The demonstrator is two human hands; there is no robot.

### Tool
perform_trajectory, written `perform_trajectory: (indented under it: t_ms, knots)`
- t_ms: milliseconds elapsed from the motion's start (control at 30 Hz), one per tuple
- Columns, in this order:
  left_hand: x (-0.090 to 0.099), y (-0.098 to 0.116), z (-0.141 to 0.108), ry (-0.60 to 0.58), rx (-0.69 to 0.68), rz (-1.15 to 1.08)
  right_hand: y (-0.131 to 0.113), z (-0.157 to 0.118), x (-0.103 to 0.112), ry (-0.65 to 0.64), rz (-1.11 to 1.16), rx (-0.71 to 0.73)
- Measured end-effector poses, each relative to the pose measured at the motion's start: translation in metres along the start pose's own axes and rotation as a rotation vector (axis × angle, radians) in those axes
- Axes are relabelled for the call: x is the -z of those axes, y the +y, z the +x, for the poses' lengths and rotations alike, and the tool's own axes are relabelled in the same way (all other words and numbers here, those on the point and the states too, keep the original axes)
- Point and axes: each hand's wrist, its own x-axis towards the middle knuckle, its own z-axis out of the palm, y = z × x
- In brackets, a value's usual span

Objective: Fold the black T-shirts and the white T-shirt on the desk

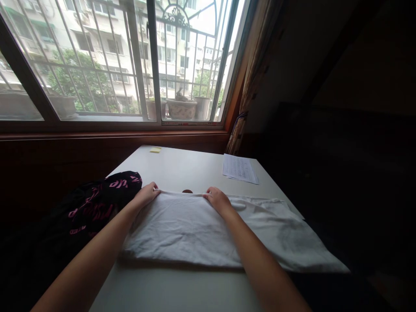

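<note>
A white cloth garment (pixel 185 229), folded lengthwise and a little creased, lies across the white table (pixel 182 167). Its right part spreads over the table's right edge. My left hand (pixel 148 193) pinches the far left corner of the garment. Along the same far edge, nearer the middle, my right hand (pixel 218 199) grips the fabric between thumb and fingers. Just beyond that edge, between the two hands, a brown round thing (pixel 187 191) shows in part; the garment hides the rest.
Black fabric with pink lettering (pixel 104 203) is heaped at the table's left edge, beside my left forearm. Printed sheets of paper (pixel 239 168) lie at the back right, a yellow sticky-note pad (pixel 155 150) at the back left. Behind stands a barred window (pixel 152 65) with a tied curtain (pixel 242 117).
</note>
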Motion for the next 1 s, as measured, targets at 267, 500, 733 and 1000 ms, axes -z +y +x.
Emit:
perform_trajectory:
  t_ms: [267, 500, 733, 1000]
  knots:
    - [-0.005, 0.011, -0.028, 0.119, -0.010, 0.174, 0.042, -0.019, 0.024, 0.011, -0.120, -0.016]
    - [0.001, 0.011, -0.075, 0.092, -0.045, 0.287, 0.093, -0.057, 0.050, 0.040, -0.206, -0.009]
    - [0.012, 0.002, -0.122, -0.113, -0.021, 0.148, 0.115, -0.082, 0.047, 0.127, -0.291, -0.044]
    - [0.028, -0.035, -0.193, -0.074, -0.023, -0.219, 0.104, -0.088, 0.046, 0.129, -0.298, -0.036]
